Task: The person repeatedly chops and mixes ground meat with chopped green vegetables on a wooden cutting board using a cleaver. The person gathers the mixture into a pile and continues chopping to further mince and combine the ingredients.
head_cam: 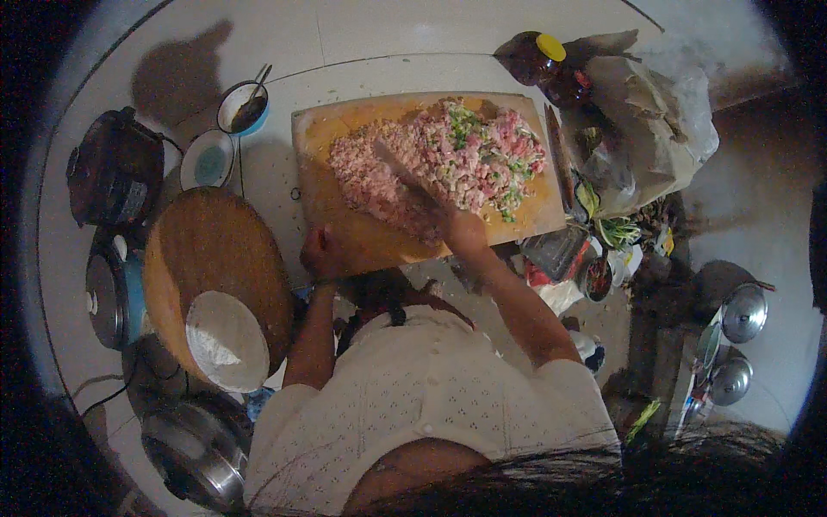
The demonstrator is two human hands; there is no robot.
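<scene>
A wooden cutting board (368, 242) lies before me, with a broad heap of chopped meat (381, 181) over its middle. On the heap's right part, chopped green vegetable (465, 126) is mixed in with coarser pieces of meat. My right hand (465, 236) is closed on the handle of a knife (413, 178); the blade points up and left across the meat. At the board's near left corner, my left hand (322, 251) rests with its fingers curled; whether it grips the edge cannot be told.
Left of the board are a round wooden board (219, 245) bearing a bowl of white powder (226, 342), a blue-sided bowl with a spoon (249, 110), a rice cooker (119, 168) and a metal pot (194, 446). To the right stand a yellow-lidded jar (551, 48), plastic bags (646, 142) and leafy greens (617, 232).
</scene>
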